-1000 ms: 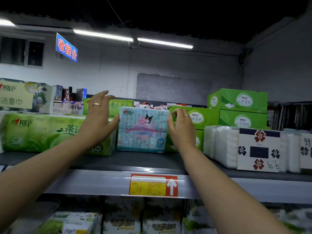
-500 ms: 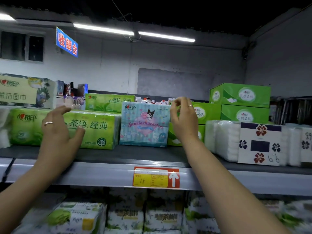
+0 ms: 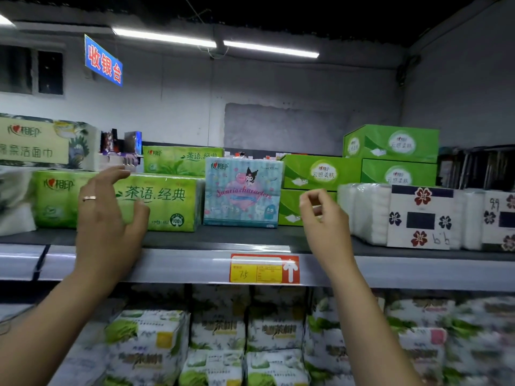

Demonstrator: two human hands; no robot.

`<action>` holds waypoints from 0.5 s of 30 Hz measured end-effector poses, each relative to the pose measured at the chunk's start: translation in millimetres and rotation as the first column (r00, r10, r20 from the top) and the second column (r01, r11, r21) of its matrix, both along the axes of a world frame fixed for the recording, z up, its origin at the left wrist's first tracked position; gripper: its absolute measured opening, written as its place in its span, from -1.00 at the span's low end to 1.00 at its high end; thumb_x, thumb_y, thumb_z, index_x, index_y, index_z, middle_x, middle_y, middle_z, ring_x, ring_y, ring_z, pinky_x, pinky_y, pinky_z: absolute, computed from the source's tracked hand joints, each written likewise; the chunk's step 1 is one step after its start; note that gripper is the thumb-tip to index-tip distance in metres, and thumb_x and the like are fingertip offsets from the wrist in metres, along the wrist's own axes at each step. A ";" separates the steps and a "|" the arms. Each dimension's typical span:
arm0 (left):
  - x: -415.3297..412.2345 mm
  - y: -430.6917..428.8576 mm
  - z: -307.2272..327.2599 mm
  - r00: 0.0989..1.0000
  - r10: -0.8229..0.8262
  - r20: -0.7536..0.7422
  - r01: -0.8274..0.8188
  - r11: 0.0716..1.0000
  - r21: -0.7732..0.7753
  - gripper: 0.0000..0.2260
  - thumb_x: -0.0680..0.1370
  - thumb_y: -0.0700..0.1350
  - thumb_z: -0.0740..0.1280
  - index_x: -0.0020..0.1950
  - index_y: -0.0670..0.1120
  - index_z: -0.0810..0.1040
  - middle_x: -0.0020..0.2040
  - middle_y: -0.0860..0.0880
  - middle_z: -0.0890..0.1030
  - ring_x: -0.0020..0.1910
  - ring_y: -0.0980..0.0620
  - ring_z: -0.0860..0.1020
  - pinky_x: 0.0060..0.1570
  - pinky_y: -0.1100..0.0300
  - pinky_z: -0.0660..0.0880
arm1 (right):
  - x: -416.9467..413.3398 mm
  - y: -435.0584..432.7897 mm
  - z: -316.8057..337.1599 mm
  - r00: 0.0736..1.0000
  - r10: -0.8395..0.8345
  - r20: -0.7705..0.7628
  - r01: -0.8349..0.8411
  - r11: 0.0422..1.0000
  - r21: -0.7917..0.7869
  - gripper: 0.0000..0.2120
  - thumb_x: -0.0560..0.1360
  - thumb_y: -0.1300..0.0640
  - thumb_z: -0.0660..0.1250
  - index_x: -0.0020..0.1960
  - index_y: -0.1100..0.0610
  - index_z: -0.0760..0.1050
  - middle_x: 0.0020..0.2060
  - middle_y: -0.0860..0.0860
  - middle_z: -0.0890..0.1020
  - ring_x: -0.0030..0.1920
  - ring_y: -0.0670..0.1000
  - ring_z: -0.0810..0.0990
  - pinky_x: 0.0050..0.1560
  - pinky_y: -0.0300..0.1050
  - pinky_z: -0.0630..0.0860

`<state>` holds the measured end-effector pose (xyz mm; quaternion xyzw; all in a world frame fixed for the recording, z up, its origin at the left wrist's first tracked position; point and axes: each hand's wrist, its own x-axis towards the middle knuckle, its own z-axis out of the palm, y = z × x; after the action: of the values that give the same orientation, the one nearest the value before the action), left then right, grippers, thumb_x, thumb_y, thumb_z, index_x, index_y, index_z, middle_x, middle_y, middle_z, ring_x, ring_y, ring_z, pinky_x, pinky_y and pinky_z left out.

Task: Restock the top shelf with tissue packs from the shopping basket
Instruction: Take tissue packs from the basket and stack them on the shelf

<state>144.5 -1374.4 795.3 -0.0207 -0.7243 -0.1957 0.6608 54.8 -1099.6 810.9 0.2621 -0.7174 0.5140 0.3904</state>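
One top shelf (image 3: 178, 240), bare strip along its front edge, room there for my hands. Two long green packs (image 3: 167, 201) on the left, one behind the other. Four green boxes (image 3: 390, 143) stacked right, two white flower-label packs (image 3: 373, 213) beyond them. One blue cartoon tissue pack (image 3: 242, 193) stands upright between the front green pack and the boxes, just beside both, print facing me, face near square, long axis unclear. My left hand (image 3: 108, 218) has fingers spread, my right hand (image 3: 326, 218) has fingers loosely curled, both empty and off the pack
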 end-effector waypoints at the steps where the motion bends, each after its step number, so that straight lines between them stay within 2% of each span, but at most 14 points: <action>1: 5.1 2.9 0.9 0.999 -0.021 -0.026 0.022 0.999 0.048 -0.64 0.48 -0.18 0.22 0.27 -0.23 0.38 0.21 -0.30 0.45 0.19 -0.25 0.40 0.16 -0.06 0.35 | 1.6 2.2 -4.9 1.000 -0.004 0.008 0.004 1.000 0.015 -0.87 0.58 0.09 0.20 -0.12 0.05 0.44 -0.25 -0.09 0.53 -0.27 -0.18 0.46 -0.29 -0.41 0.37; 3: 14.6 9.1 3.7 0.996 -0.074 -0.057 0.080 0.991 0.109 -0.68 0.50 -0.11 0.20 0.25 -0.07 0.34 0.23 -0.27 0.45 0.21 -0.19 0.41 0.16 0.05 0.32 | 4.7 4.7 -9.9 1.000 -0.025 0.012 0.024 0.999 0.037 -0.88 0.58 0.09 0.20 -0.10 0.06 0.45 -0.22 -0.06 0.54 -0.25 -0.17 0.46 -0.28 -0.43 0.38; 5: 22.2 14.4 3.3 0.990 -0.130 -0.050 0.136 0.982 0.131 -0.67 0.49 -0.06 0.19 0.25 -0.01 0.33 0.25 -0.20 0.45 0.23 -0.10 0.41 0.20 0.10 0.30 | 9.2 5.3 -12.2 0.999 -0.050 -0.002 0.050 0.997 0.056 -0.88 0.58 0.09 0.19 -0.09 0.08 0.46 -0.20 -0.04 0.55 -0.23 -0.16 0.48 -0.29 -0.43 0.37; 7: 29.5 17.0 -0.7 0.980 -0.197 -0.035 0.200 0.968 0.152 -0.69 0.48 -0.03 0.20 0.23 0.07 0.37 0.23 -0.06 0.44 0.20 0.07 0.37 0.22 0.17 0.30 | 16.5 4.2 -15.5 0.998 -0.053 -0.022 0.055 0.997 0.050 -0.87 0.58 0.10 0.19 -0.08 0.09 0.47 -0.21 -0.04 0.55 -0.23 -0.14 0.48 -0.29 -0.42 0.38; 8: 31.9 15.7 -3.7 0.973 -0.228 -0.036 0.230 0.961 0.153 -0.72 0.48 -0.01 0.20 0.19 0.17 0.34 0.20 0.04 0.43 0.16 0.18 0.37 0.23 0.28 0.30 | 21.6 3.3 -17.6 0.999 -0.044 -0.028 0.044 0.999 0.030 -0.87 0.58 0.10 0.20 -0.08 0.09 0.48 -0.22 -0.04 0.55 -0.24 -0.14 0.48 -0.28 -0.42 0.39; 10: 34.1 9.5 -11.0 0.959 -0.278 -0.054 0.283 0.947 0.150 -0.75 0.48 0.05 0.19 0.14 0.23 0.31 0.12 0.23 0.43 0.10 0.35 0.40 0.21 0.49 0.27 | 32.5 0.2 -21.9 0.999 -0.013 -0.034 0.012 1.000 -0.022 -0.88 0.58 0.12 0.21 -0.10 0.08 0.48 -0.24 -0.07 0.55 -0.25 -0.16 0.48 -0.27 -0.42 0.40; 12: 33.5 0.2 -19.4 0.943 -0.322 -0.087 0.333 0.925 0.184 -0.74 0.48 0.04 0.20 0.16 0.22 0.32 0.12 0.25 0.46 0.17 0.33 0.43 0.23 0.47 0.31 | 41.4 -4.3 -26.0 0.999 0.008 -0.035 -0.010 0.999 -0.047 -0.87 0.58 0.12 0.22 -0.13 0.06 0.47 -0.27 -0.08 0.54 -0.25 -0.16 0.47 -0.28 -0.40 0.40; 15: 33.6 -10.7 -29.0 0.912 -0.393 -0.118 0.410 0.877 0.251 -0.76 0.52 -0.08 0.23 0.14 0.20 0.36 0.10 0.22 0.50 0.16 0.31 0.47 0.16 0.48 0.37 | 49.9 -11.7 -31.2 1.000 0.021 -0.016 -0.022 0.998 -0.051 -0.87 0.58 0.11 0.22 -0.14 0.05 0.47 -0.26 -0.07 0.55 -0.24 -0.12 0.50 -0.26 -0.36 0.42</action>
<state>178.1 -1385.1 766.3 -0.0861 -0.6495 -0.4246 0.6249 104.6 -1111.3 779.6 0.2639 -0.6981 0.5342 0.3971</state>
